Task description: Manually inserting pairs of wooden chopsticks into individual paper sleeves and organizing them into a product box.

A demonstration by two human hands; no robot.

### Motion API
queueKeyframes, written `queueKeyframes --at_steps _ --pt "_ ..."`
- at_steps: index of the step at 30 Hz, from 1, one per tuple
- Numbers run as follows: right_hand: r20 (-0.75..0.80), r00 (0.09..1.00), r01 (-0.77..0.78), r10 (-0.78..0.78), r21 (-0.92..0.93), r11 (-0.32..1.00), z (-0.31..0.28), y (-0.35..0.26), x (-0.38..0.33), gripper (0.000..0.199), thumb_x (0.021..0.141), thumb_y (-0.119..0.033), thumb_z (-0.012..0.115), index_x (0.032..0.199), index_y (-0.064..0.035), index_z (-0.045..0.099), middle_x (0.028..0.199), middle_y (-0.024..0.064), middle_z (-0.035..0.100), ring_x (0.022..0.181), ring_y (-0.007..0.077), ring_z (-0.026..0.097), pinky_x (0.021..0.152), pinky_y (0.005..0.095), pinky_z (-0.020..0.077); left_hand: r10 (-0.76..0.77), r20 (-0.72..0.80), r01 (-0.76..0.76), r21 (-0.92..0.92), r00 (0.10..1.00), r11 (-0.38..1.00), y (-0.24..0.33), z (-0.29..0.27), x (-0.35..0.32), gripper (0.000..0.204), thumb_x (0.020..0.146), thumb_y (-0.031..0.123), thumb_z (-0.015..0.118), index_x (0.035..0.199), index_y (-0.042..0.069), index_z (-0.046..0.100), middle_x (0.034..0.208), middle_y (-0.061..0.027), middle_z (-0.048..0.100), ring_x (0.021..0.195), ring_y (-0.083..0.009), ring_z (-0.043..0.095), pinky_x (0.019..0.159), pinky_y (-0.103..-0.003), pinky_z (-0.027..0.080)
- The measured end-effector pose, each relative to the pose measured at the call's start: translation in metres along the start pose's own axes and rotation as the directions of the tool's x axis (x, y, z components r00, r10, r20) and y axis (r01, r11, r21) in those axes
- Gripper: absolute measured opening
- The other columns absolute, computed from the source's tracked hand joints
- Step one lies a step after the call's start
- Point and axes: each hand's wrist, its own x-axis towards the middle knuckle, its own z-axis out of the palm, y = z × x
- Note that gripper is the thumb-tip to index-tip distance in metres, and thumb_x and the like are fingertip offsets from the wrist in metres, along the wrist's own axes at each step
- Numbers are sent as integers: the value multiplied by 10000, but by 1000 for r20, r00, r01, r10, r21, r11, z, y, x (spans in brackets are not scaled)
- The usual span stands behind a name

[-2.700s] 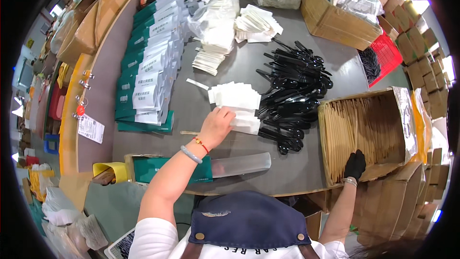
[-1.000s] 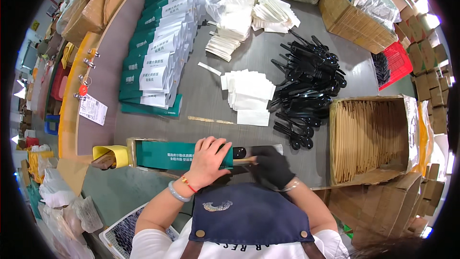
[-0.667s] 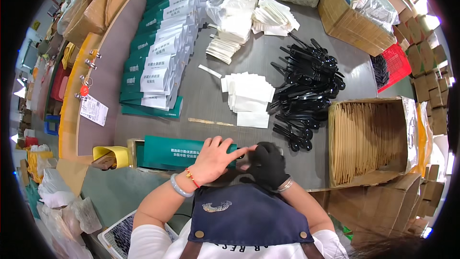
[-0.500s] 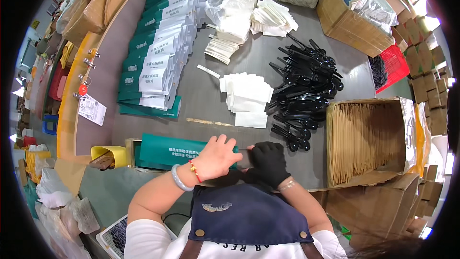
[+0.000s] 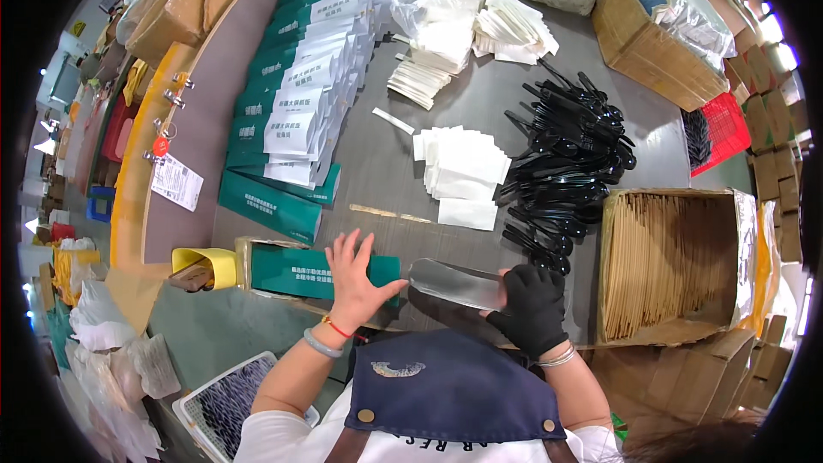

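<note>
The left hand (image 5: 358, 283), fingers spread, lies over the green sleeve (image 5: 287, 270); the gloved right hand (image 5: 531, 309) pinches the clear trough (image 5: 454, 283) beside it. Seemingly sleeve-filling; next probably calls for aligning the two.

blue bin (image 5: 101, 204), left | paper sheet (image 5: 177, 182) (red tag (image 5: 161, 147) above) | plastic bags (image 5: 157, 367), lower left

A packing workshop, by its stock: on the grey, flat-topped worktable (image 5: 364, 171), flat green-and-white packets (image 5: 296, 96) overlap in a row at eleven o'clock, glossy black plastic spoons (image 5: 576, 156) lie heaped between two and three, and brown cardboard cartons (image 5: 778, 176) stand stacked beyond at three o'clock.
</note>
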Motion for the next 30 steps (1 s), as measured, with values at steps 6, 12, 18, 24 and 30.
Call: queueKeyframes --at_steps 6,12,18,24,30 --pt "50 997 54 -52 -50 997 -4 -4 2 624 551 -401 857 1057 -111 636 989 50 594 925 272 565 850 416 387 24 -29 -29 -173 999 984 -6 3 -2 932 606 406 879 1351 8 486 1416 -167 410 1356 -399 303 1121 -583 173" --pt "52 997 57 -54 -56 997 -5 -6 1 613 575 -431 843 1057 -111 639 985 51 596 928 272 565 859 417 388 -4 -2 3 -187 1000 982 -4 1 -3 930 621 443 858 1345 -4 482 1401 -173 408 1361 -410 286 1115 -633 127" --pt "104 987 117 -122 50 992 18 -20 20 630 606 -455 820 1091 -103 624 1035 69 587 963 281 556 895 436 374 -17 58 28 -182 998 983 -5 -3 2 973 651 484 836 1383 -17 436 1441 -202 388 1386 -436 253 1120 -643 100" --pt "-59 961 275 -269 221 936 56 -45 48 688 651 -433 807 1211 -95 591 1145 113 579 1055 306 544 946 453 372 33 352 5 -108 935 994 -5 -31 37 897 712 392 823 1403 -8 415 1457 -222 404 1375 -427 318 1129 -591 186" --pt "-276 960 133 -52 284 949 34 2 30 613 681 -247 823 1224 -77 595 1134 140 590 1064 325 549 913 434 427 437 -106 -449 -231 893 863 -13 12 209 454 808 51 664 1250 38 559 1228 -185 563 1145 -369 523 1016 -430 417"
